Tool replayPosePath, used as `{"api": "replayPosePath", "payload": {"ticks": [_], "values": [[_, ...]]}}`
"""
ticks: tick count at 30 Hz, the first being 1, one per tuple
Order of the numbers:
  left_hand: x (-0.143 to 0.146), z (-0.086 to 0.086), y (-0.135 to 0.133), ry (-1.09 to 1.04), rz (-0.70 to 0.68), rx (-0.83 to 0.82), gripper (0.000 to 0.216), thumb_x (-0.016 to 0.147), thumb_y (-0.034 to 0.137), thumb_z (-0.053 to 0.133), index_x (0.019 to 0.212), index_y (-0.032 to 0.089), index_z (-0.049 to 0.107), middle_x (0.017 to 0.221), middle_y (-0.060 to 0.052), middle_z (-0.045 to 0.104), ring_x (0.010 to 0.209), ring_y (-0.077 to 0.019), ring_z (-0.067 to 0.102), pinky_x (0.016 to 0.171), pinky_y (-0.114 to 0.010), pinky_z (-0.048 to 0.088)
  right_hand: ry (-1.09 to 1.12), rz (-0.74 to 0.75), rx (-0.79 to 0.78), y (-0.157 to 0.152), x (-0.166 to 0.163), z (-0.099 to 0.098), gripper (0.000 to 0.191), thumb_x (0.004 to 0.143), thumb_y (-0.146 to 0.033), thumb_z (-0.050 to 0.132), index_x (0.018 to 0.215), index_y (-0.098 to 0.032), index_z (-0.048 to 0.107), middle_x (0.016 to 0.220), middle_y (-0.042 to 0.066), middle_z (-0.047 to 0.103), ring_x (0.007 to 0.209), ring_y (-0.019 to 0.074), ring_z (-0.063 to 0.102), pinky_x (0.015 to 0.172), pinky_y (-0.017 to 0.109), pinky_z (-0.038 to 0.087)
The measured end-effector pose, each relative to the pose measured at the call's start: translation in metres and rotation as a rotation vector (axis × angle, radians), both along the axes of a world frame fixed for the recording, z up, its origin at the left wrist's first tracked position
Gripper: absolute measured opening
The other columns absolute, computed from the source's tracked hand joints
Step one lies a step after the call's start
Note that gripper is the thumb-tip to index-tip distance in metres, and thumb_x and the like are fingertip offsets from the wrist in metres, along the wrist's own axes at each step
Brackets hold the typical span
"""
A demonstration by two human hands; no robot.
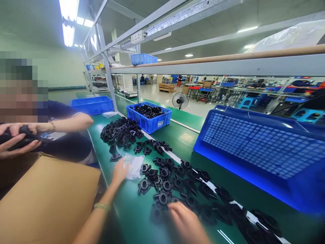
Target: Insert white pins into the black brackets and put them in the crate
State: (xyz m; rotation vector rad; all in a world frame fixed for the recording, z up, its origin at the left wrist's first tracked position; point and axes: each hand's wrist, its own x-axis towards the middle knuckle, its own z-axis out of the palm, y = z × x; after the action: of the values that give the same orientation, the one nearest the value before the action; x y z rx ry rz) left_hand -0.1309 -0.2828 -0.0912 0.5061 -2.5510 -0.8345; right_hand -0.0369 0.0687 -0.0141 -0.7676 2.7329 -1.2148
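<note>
At the far left, a co-worker (72, 147) in a dark top holds a black bundle (24, 131) in both hands, its details too small to make out. A brown carton (50, 196) stands below those hands, one flap spread toward the viewer. Next, a blue tray (93, 107) sits at the far end of the green worktop (129, 211).

The person's left hand (120, 172), with a pale band (101, 206) at the wrist, has its grip clamped on the left edge of a clear bag (135, 167) of white slips. Beyond the bag is a heap (122, 132) of black parts, and just right of that a blue bin (153, 127) filled with black pieces.

More black parts (166, 185) lie loose from the bag rightward, several across a white strip (208, 184). Over their near edge is the right hand (186, 220), blurred, so one cannot tell whether its grip is apart or together. Farther right, a blue crate (254, 142) with a latticed base lies tipped on its side.
</note>
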Motion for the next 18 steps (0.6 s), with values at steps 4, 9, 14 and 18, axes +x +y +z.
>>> {"api": "replayPosePath", "payload": {"ticks": [4, 9, 14, 18], "values": [[-0.001, -0.004, -0.004, 0.018, 0.015, 0.055, 0.044, 0.086, 0.025, 0.041, 0.128, 0.014, 0.044, 0.119, -0.013, 0.06, 0.105, -0.0245, 0.058, 0.093, -0.037, 0.044, 0.126, 0.257, 0.115, -0.068, -0.05, 0.008, 0.028, 0.092, -0.022, 0.037, 0.109, -0.02, 0.059, 0.104, 0.006, 0.061, 0.097, 0.016, 0.056, 0.088, 0.026, 0.043], [0.002, -0.006, -0.009, 0.042, 0.021, 0.108, 0.041, 0.087, 0.025, 0.041, 0.127, 0.017, 0.045, 0.117, -0.008, 0.062, 0.104, -0.0232, 0.059, 0.088, -0.032, 0.046, 0.19, 0.36, 0.308, -0.137, -0.095, -0.011, 0.03, 0.087, -0.008, 0.037, 0.102, -0.013, 0.063, 0.108, 0.009, 0.061, 0.102, 0.0156, 0.055, 0.092, 0.022, 0.039], [0.001, -0.005, -0.007, 0.078, 0.035, 0.165, 0.041, 0.086, 0.026, 0.039, 0.125, 0.019, 0.047, 0.114, -0.009, 0.064, 0.1, -0.0229, 0.061, 0.087, -0.034, 0.047, 0.204, 0.359, 0.395, -0.164, -0.123, -0.03, 0.031, 0.082, -0.001, 0.038, 0.094, -0.012, 0.065, 0.109, 0.011, 0.061, 0.104, 0.0166, 0.055, 0.091, 0.022, 0.039], [0.0, -0.007, -0.007, 0.094, 0.039, 0.19, 0.042, 0.085, 0.026, 0.04, 0.125, 0.018, 0.048, 0.117, -0.009, 0.062, 0.103, -0.0229, 0.06, 0.09, -0.035, 0.045, 0.227, 0.377, 0.464, -0.173, -0.131, -0.033, 0.027, 0.085, -0.006, 0.039, 0.09, -0.012, 0.065, 0.1, 0.01, 0.063, 0.099, 0.0179, 0.056, 0.089, 0.024, 0.04]]}}
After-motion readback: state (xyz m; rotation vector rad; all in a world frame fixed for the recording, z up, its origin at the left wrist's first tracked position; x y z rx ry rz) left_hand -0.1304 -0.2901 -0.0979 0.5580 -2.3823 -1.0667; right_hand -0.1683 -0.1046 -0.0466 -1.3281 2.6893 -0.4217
